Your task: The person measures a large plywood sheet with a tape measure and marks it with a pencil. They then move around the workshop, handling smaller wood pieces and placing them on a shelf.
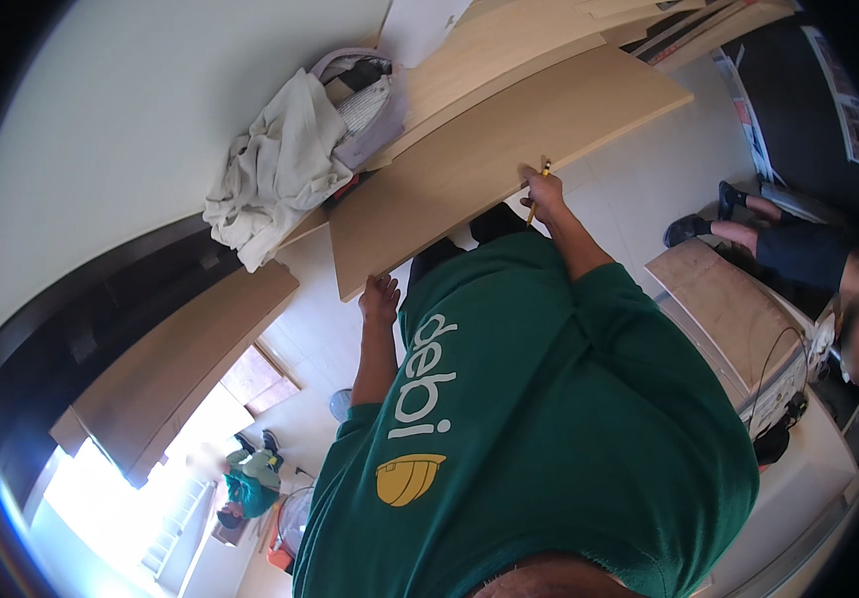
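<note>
A long, flat light-brown wooden board [489,159] stretches in front of me, tilted across the view. My left hand [380,298] grips its near edge close to the left end, fingers curled at the rim. Farther right along the same edge, my right hand [545,195] is closed on a yellow pencil [546,167], with its fingertips against the board. The pencil's lower end sticks out below the hand. Part of my left fingers is hidden by the board's edge.
More wooden panels [519,65] lie behind the board. A pale cloth [280,164] and a bag [375,110] rest at its far left. Another person [798,244] is beside a wooden panel [723,309] at right; a second person [250,483] is at lower left.
</note>
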A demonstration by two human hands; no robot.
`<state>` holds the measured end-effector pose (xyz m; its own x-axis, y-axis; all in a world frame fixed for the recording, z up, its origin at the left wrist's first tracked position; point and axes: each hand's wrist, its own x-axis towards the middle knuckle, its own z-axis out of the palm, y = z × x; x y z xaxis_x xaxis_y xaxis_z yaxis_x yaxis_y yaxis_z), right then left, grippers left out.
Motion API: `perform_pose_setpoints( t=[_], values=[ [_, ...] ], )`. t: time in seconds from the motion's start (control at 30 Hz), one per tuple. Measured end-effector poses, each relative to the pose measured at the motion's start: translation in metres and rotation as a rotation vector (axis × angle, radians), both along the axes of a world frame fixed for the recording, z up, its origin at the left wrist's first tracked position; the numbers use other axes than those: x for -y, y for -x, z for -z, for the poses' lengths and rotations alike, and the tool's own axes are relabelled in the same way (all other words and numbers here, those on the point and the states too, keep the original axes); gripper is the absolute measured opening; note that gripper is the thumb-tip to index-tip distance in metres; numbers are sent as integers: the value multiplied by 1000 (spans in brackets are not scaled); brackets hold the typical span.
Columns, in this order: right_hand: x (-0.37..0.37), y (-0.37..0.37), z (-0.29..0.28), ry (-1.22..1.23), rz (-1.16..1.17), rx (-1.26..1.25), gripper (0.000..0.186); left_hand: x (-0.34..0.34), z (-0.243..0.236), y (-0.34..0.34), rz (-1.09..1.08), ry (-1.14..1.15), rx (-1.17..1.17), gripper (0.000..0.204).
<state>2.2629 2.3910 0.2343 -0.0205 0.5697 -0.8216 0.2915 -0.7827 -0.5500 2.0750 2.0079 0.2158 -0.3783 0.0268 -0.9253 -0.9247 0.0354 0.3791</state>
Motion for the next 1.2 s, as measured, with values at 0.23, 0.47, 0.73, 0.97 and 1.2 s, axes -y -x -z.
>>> perform_pose_setpoints(
  t=[0.23, 0.47, 0.73, 0.97, 1.2],
  values=[
    [-4, 11, -15, -20, 28, -48, 25, -6, -8, 14, 0, -35, -1, 45],
    [-15, 24, -33, -108, -116, -96, 33, -31, -29, 27, 11, 22, -109, 55],
    [-35, 48, -39, -233, -250, -72, 48, -42, -40, 64, 75, -102, -225, 63],
    [-44, 62, -45, -293, -197, -151, 53, -56, -45, 97, 10, -142, -222, 71],
    [-50, 83, -36, -405, -201, -81, 56, -66, -45, 120, -25, -95, -266, 70]
  ],
)
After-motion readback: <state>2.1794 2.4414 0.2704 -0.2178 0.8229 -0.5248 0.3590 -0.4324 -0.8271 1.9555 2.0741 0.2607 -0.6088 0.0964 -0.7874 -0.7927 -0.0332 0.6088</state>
